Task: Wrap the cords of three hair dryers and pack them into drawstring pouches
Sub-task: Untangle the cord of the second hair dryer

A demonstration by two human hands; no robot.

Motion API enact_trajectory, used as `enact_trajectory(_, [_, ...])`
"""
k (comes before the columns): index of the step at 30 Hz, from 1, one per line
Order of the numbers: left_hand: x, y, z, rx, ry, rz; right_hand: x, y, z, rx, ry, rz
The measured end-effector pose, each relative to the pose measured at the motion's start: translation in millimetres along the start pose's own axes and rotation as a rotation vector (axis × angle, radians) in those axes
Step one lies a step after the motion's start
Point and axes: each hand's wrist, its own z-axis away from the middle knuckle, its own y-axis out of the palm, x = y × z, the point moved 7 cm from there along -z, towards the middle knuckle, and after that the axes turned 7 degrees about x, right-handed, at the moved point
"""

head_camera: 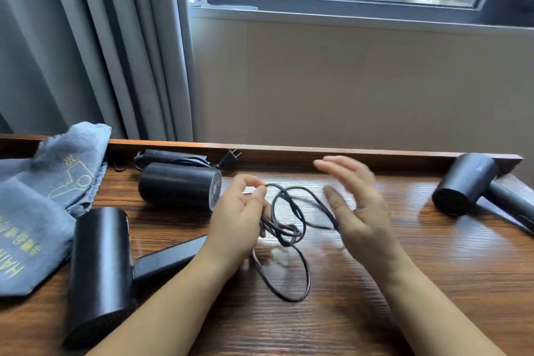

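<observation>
The thin, limp black rubber cord (289,228) (light, springy, likely to uncoil) hung looped from the left hand (239,211), pinched at its fingertips (260,189), the right hand (355,205) beside it with fingers spread, holding nothing.

The right hand (351,205) is smeared by motion blur, as is the black cord (291,228) beside it — whether its fingers touch the cord cannot be told. The left forearm hides the handle end of the nearest hair dryer (99,272), the right-hand hair dryer (465,185) loses its handle at the frame's edge, and the grey pouches (37,211) are cut off at left — their number is unclear.
</observation>
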Motion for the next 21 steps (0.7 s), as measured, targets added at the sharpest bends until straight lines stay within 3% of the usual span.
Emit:
enact_trajectory(3, [1, -9, 1, -0.1, -0.07, 0.151, 28, -22, 11, -0.249, -0.133, -0.03])
enact_trajectory(6, [1, -8, 4, -0.1, -0.095, 0.21, 44, -1, 14, -0.035, -0.221, -0.018])
enact_trajectory(10, [1, -2, 3, -0.034, -0.104, 0.211, 22, 32, 9, 0.259, -0.141, 0.218])
enact_trajectory(17, [-2, 19, 6, 0.182, -0.096, 0.283, 4, 21, 8, 0.162, 0.085, 0.288])
enact_trajectory(21, [-6, 24, 7, 0.271, -0.067, 0.238, -4, 19, 7, 0.16, 0.247, 0.149])
